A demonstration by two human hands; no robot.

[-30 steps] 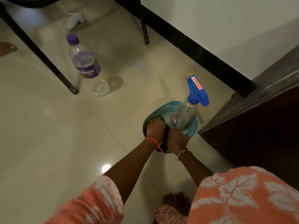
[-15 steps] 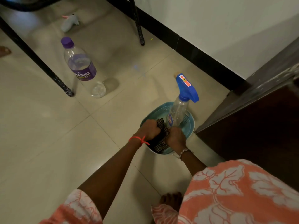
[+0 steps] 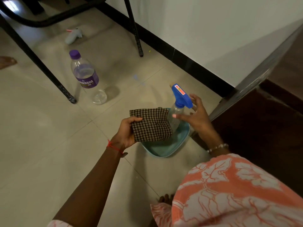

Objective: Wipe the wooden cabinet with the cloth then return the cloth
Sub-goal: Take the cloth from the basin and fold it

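Note:
A dark checked cloth [image 3: 151, 124] is held folded above the teal basin [image 3: 165, 150], gripped by my left hand [image 3: 127, 131] at its left edge. My right hand [image 3: 196, 116] hovers with fingers spread around the clear spray bottle with a blue trigger head [image 3: 179, 102], which stands in the basin; whether the fingers touch the bottle I cannot tell. The dark wooden cabinet [image 3: 265, 128] stands at the right, close beside the basin.
A plastic water bottle with a purple cap and label [image 3: 85, 76] stands on the tiled floor at the left. Black metal chair legs [image 3: 136, 35] and a small grey toy [image 3: 73, 36] lie farther back. A black skirting runs along the white wall.
Both hands were down in the basin on the cloth. My left hand has lifted the cloth out, and my right hand has let go and moved up beside the spray bottle.

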